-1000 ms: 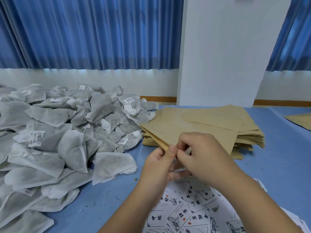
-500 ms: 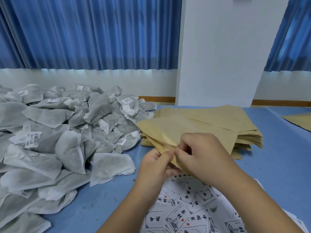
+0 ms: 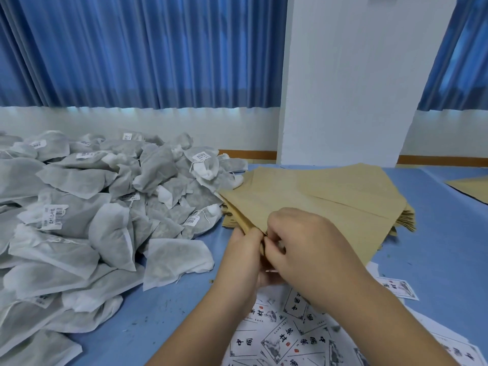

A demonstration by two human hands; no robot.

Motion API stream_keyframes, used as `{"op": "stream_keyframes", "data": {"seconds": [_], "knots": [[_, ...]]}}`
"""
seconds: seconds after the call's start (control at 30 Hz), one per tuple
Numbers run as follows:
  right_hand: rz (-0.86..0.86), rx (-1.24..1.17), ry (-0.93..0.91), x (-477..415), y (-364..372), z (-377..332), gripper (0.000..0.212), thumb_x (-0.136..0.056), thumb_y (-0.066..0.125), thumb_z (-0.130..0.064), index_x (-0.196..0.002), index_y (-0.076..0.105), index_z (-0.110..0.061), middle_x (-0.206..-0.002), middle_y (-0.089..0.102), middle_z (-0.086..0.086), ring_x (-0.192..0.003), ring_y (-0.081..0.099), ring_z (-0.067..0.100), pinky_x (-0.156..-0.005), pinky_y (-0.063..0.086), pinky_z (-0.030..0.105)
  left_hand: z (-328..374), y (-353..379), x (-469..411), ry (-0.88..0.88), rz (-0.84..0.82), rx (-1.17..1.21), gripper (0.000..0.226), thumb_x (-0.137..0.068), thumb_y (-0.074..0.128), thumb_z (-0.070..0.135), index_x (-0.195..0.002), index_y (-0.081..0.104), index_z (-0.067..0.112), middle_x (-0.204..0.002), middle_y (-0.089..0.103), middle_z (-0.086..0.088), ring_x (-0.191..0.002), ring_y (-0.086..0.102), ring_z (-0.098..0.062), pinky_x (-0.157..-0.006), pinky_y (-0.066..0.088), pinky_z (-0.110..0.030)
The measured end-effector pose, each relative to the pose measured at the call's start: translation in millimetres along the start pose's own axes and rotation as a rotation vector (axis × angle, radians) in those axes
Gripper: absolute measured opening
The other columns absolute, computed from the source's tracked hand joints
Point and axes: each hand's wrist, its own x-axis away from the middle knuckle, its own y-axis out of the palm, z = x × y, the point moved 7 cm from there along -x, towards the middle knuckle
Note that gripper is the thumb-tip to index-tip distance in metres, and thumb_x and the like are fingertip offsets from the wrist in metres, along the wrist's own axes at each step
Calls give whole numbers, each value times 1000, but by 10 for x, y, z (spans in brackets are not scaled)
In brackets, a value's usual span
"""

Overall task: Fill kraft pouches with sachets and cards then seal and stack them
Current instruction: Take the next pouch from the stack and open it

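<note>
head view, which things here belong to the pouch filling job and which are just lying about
Job in hand: held pouch, pinched at its edge by the left hand and right hand; pouch stack; sachet pile; cards.

Just there: curtain; white pillar; brown sheet at the far right, too cut off to identify.

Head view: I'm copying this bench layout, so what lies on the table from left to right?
Sachet pile, kraft pouch stack, lone kraft pouch at the right edge.
</note>
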Motion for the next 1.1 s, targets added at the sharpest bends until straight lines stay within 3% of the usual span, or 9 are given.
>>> {"op": "stream_keyframes", "data": {"seconds": [0.13,0.27,0.33,0.47,0.6,0.73,0.83,0.97,1.1], "knots": [[-24,15,25,6,-11,26,17,-89,49,-25,-74,43,-21,-76,48,-4,-71,48,18,-62,37,31,21,-34,-10,-57,-34,-109,10,-91,40,2,-95,48,7,-50,59,-1,-41,59,-15,-45,51,-29],[-71,-2,29,11,24,-1,14,-89,50,-30,-79,50,-20,-83,52,-6,-77,51,16,-66,42,31,81,-128,-48,-61,-70,-248,20,-82,44,-1,-77,59,10,-53,59,-3,-42,55,-13,-40,44,-21],[-68,12,47,18,21,-35,6,-87,51,-32,-88,51,-26,-89,49,-9,-79,46,12,-61,38,29,102,-146,-50,-13,-17,-267,23,-73,46,4,-68,62,19,-55,58,-3,-45,54,-14,-44,45,-23],[-161,126,193,88,137,14,24,-85,49,-28,-106,39,-29,-92,34,-7,-71,37,15,-49,25,27,56,-104,-44,9,59,-211,37,-82,41,0,-58,55,24,-45,50,4,-36,46,-9,-36,36,-16],[-237,188,250,89,182,49,12,-85,49,-17,-82,38,-23,-75,28,-6,-55,28,13,-45,16,26,-21,-71,-64,-18,39,-231,29,-87,41,-2,-68,52,17,-43,47,3,-33,42,-8,-36,35,-15],[-233,170,207,70,169,-32,29,-82,49,-10,-62,31,-20,-71,30,-4,-53,28,13,-45,16,26,-62,-56,-92,-17,-4,-328,32,-84,43,-2,-63,50,21,-41,46,8,-31,40,-4,-35,32,-11],[-179,148,186,58,59,-87,30,-84,47,-11,-62,28,-20,-72,29,-4,-55,32,14,-46,20,26,-74,-46,-94,-37,-24,-332,34,-86,41,-3,-64,53,20,-40,48,8,-31,42,-4,-36,33,-12],[87,59,183,49,-300,-37,18,-78,48,-14,-79,67,-17,-72,48,-5,-69,54,23,-60,45,33,-159,5,-60,-87,-94,-322,44,-85,36,-4,-54,56,19,-37,47,3,-31,44,-9,-35,34,-16],[225,-31,238,94,-523,108,22,-67,50,-12,-72,71,-8,-59,53,3,-60,55,28,-55,50,39,-318,0,-66,-179,-108,-186,19,-85,42,-10,-73,53,-1,-41,46,-7,-32,43,-15,-34,36,-21]]}}
